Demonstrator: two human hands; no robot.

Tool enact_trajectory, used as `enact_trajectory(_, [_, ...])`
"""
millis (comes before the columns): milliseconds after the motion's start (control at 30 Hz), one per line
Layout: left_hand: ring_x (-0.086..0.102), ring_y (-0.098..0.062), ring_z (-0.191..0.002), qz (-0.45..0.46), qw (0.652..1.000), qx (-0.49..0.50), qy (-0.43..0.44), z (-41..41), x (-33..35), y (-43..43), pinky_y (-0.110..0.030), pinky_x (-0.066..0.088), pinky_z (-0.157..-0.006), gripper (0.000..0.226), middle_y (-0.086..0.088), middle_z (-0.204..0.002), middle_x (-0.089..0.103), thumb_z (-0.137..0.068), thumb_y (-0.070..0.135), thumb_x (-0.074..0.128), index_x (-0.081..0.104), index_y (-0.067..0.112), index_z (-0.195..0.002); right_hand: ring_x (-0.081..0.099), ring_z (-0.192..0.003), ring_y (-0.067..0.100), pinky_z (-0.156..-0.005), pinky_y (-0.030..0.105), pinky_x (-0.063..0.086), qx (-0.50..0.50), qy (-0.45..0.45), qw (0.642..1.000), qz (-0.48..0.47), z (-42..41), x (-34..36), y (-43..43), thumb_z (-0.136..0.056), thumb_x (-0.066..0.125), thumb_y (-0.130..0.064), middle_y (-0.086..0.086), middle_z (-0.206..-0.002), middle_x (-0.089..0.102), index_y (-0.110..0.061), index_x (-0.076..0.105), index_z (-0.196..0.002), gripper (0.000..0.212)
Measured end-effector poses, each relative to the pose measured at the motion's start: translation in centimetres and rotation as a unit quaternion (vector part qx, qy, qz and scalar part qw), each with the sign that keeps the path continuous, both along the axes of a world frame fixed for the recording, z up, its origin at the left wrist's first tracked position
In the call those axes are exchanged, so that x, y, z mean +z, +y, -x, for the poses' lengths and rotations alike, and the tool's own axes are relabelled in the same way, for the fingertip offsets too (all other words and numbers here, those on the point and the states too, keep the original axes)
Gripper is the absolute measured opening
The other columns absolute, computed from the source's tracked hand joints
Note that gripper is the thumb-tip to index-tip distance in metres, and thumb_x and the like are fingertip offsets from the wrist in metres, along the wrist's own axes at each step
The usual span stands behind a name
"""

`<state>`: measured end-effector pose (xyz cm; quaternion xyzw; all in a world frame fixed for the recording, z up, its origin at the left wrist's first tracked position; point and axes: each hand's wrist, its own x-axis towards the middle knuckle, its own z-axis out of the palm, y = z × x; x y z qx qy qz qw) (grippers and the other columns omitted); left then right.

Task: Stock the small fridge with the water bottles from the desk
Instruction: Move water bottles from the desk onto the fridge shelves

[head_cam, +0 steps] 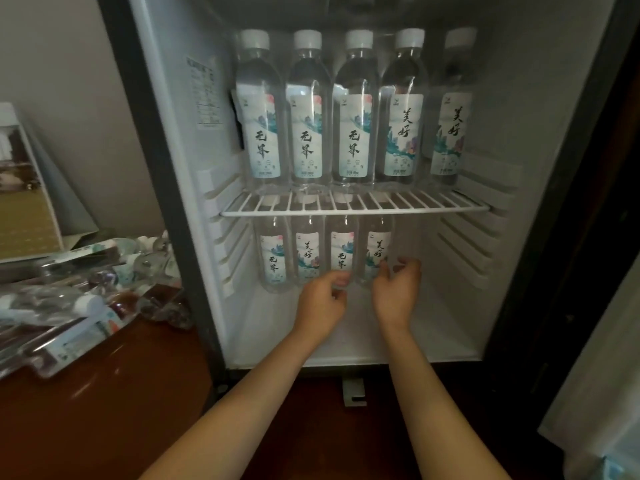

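I see five upright water bottles [353, 133] standing in a row on the white wire shelf [353, 212], and four more bottles [308, 254] below that shelf on the fridge floor [433, 327].

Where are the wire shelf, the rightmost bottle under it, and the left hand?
wire shelf [353, 213], head view, on its front rail.
rightmost lower bottle [376, 249], head view, on its label.
left hand [320, 303], head view, on the back of the hand.

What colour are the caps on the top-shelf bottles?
White caps on all five bottles, clearest in the head view.
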<state>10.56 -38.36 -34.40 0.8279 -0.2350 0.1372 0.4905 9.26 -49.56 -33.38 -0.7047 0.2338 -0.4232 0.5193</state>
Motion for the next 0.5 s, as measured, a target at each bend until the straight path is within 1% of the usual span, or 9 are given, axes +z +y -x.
enact_trajectory(67, [0.063, -0.014, -0.085, -0.003, 1.0, 0.007, 0.001, 1.0, -0.1, 1.2, -0.016, 0.046, -0.078, 0.027, -0.006, -0.097, 0.069, -0.085, -0.001, 0.055, 0.067, 0.01, -0.108, 0.057, -0.094, 0.03, -0.075, 0.026, 0.038, 0.018, -0.001, 1.0, 0.0, 1.2, 0.3, 1.6, -0.09, 0.05, -0.004, 0.018, -0.103, 0.061, 0.0, 0.055, -0.105, 0.017])
enact_trajectory(100, [0.061, -0.012, -0.081, -0.005, 1.0, 0.011, -0.002, 1.6, -0.2, 1.9, -0.012, 0.045, -0.074, 0.026, -0.003, -0.093, 0.069, -0.085, 0.0, 0.056, 0.068, 0.01, -0.105, 0.057, -0.088, 0.027, -0.072, 0.025, 0.037, 0.042, 0.006, 0.999, 0.002, 1.7, 0.4, 2.5, -0.09, 0.049, -0.005, 0.015, -0.098, 0.063, -0.002, 0.057, -0.1, 0.013])
enact_trajectory(167, [0.061, -0.009, -0.077, -0.003, 1.0, 0.027, -0.003, 2.8, -0.3, 3.3, -0.004, 0.042, -0.067, 0.024, 0.003, -0.085, 0.067, -0.084, 0.0, 0.056, 0.069, 0.011, -0.101, 0.058, -0.082, 0.024, -0.071, 0.029, 0.042, 0.097, 0.02, 0.995, 0.012, 2.8, 0.7, 4.3, -0.091, 0.048, -0.006, 0.011, -0.09, 0.064, -0.005, 0.058, -0.095, 0.011])
enact_trajectory(200, [0.062, -0.008, -0.076, 0.001, 0.999, 0.033, 0.002, 3.5, -0.3, 4.1, -0.004, 0.042, -0.067, 0.025, 0.004, -0.083, 0.066, -0.083, -0.001, 0.055, 0.07, 0.013, -0.098, 0.059, -0.081, 0.024, -0.071, 0.031, 0.044, 0.124, 0.024, 0.992, 0.018, 3.3, 0.7, 5.2, -0.091, 0.049, -0.007, 0.01, -0.086, 0.064, -0.006, 0.058, -0.093, 0.01])
enact_trajectory(233, [0.062, -0.007, -0.075, 0.003, 0.999, 0.037, 0.004, 4.2, -0.2, 5.0, -0.006, 0.044, -0.068, 0.026, 0.005, -0.082, 0.066, -0.082, -0.002, 0.055, 0.07, 0.015, -0.095, 0.06, -0.08, 0.024, -0.071, 0.033, 0.046, 0.149, 0.026, 0.988, 0.023, 3.7, 0.7, 6.2, -0.089, 0.05, -0.006, 0.008, -0.082, 0.063, -0.007, 0.059, -0.09, 0.009])
enact_trajectory(300, [0.063, -0.008, -0.074, 0.002, 0.999, 0.039, 0.0, 5.6, -0.3, 7.1, -0.016, 0.049, -0.07, 0.028, 0.007, -0.081, 0.065, -0.081, -0.004, 0.054, 0.069, 0.019, -0.089, 0.06, -0.076, 0.024, -0.071, 0.035, 0.049, 0.198, 0.027, 0.98, 0.023, 4.6, 0.6, 8.1, -0.085, 0.051, -0.003, 0.005, -0.074, 0.062, -0.009, 0.058, -0.082, 0.01])
enact_trajectory(367, [0.065, -0.012, -0.074, 0.004, 0.998, 0.055, -0.008, 7.0, -0.5, 9.6, -0.025, 0.054, -0.072, 0.027, 0.006, -0.083, 0.066, -0.08, -0.005, 0.055, 0.07, 0.015, -0.087, 0.06, -0.073, 0.026, -0.071, 0.04, 0.049, 0.239, 0.03, 0.97, 0.017, 5.3, 0.4, 10.0, -0.082, 0.052, -0.003, 0.008, -0.07, 0.061, -0.011, 0.056, -0.073, 0.013])
enact_trajectory(433, [0.064, -0.01, -0.073, -0.001, 0.994, 0.101, -0.041, 8.0, -0.9, 12.5, -0.02, 0.053, -0.07, 0.026, 0.009, -0.082, 0.066, -0.078, -0.005, 0.057, 0.072, 0.014, -0.086, 0.059, -0.072, 0.031, -0.07, 0.043, 0.049, 0.285, 0.031, 0.958, 0.007, 5.9, 0.0, 11.9, -0.081, 0.053, -0.003, 0.014, -0.068, 0.06, -0.011, 0.054, -0.066, 0.016])
enact_trajectory(500, [0.06, -0.003, -0.07, -0.02, 0.985, 0.152, -0.076, 8.8, -1.2, 15.7, -0.013, 0.048, -0.065, 0.025, 0.013, -0.079, 0.061, -0.077, -0.004, 0.058, 0.073, 0.016, -0.081, 0.058, -0.068, 0.033, -0.067, 0.042, 0.049, 0.333, 0.029, 0.943, 0.013, 6.5, -0.4, 13.9, -0.08, 0.053, -0.001, 0.016, -0.065, 0.058, -0.009, 0.054, -0.062, 0.019])
